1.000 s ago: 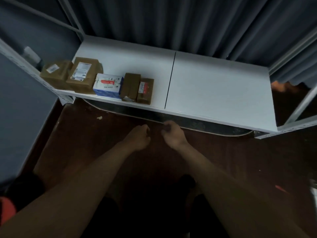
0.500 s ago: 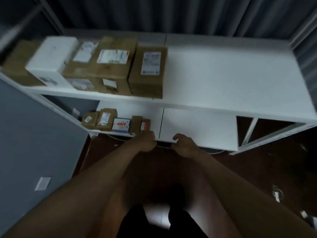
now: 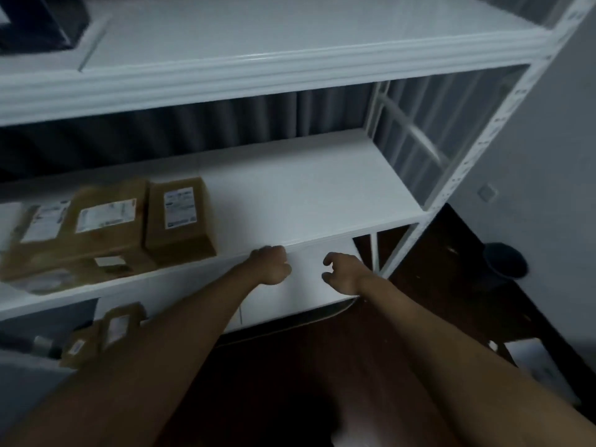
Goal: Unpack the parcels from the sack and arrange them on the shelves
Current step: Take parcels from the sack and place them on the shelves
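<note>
Head view: two bare forearms reach over the dark floor (image 3: pixel 419 301). The left hand (image 3: pixel 271 264) is curled into an empty fist at the front lip of the middle shelf (image 3: pixel 306 201); the right hand (image 3: pixel 343 272) hangs just beside it, fingers loosely bent, holding nothing. Small brown parcels (image 3: pixel 109 330) on the lowest shelf are partly hidden behind the left arm. On the middle shelf's left half, large cardboard boxes (image 3: pixel 177 217) lie flat side by side, labels up, long axes running front to back; the leftmost is blurred and cut off. Above, a dark object (image 3: pixel 38 24) sits cropped on the top shelf (image 3: pixel 290 33).
</note>
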